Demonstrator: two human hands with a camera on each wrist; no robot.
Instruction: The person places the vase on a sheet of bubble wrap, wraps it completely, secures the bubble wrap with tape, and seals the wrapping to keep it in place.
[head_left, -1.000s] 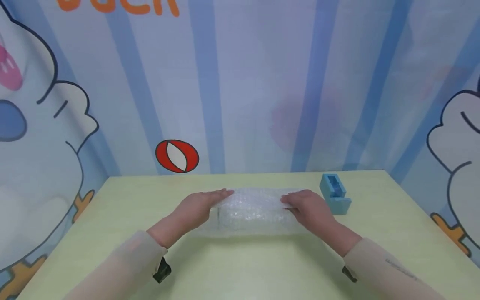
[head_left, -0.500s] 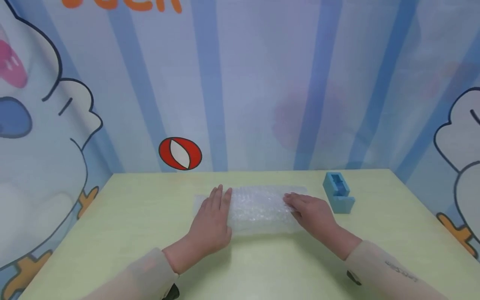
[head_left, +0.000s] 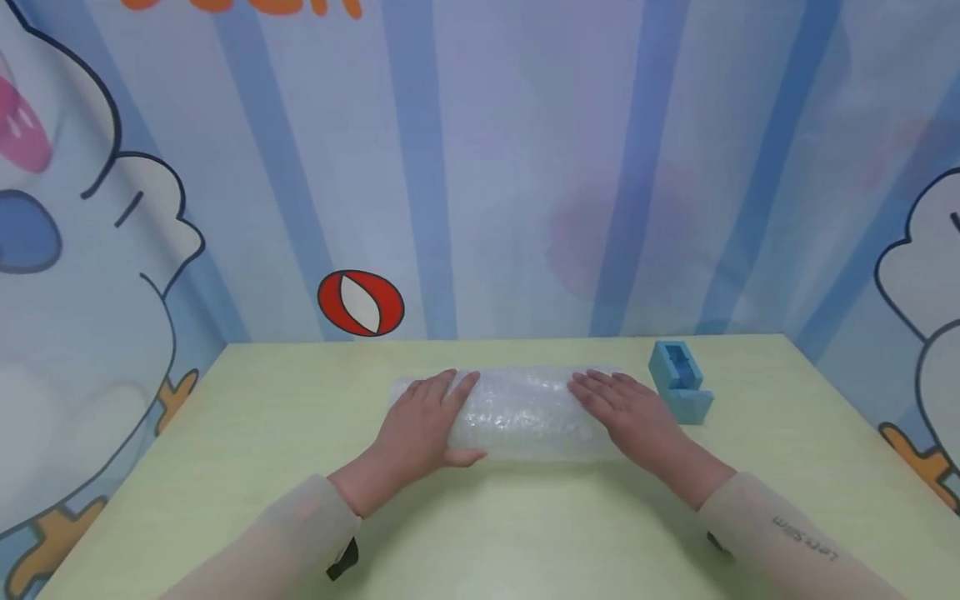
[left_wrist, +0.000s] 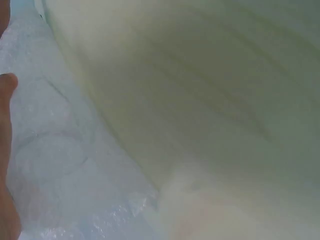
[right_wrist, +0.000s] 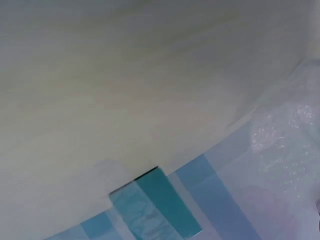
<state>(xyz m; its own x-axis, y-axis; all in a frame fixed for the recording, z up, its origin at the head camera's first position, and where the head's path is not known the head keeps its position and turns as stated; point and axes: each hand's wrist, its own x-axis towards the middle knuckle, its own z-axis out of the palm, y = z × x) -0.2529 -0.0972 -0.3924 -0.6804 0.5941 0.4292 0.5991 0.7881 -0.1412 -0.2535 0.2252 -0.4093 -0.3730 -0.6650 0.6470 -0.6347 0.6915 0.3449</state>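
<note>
A flat, clear bubble wrap bundle lies across the table in the head view, with a pale shape dimly visible under its layers. My left hand rests on its left part, fingers straight and thumb spread along the near edge. On its right part lies my right hand, fingers extended. The left wrist view has the bubble wrap close up, a faint curved outline in it, with part of a finger at the left border. In the right wrist view the bubble wrap fills the right side.
A light blue tape dispenser stands just right of my right hand; the right wrist view catches the dispenser too. The pale yellow table ends at a striped cartoon backdrop.
My left hand has come from the bundle's left edge onto its top, its thumb now spread. The right hand has gone from pinching the right edge to lying flat over it.
</note>
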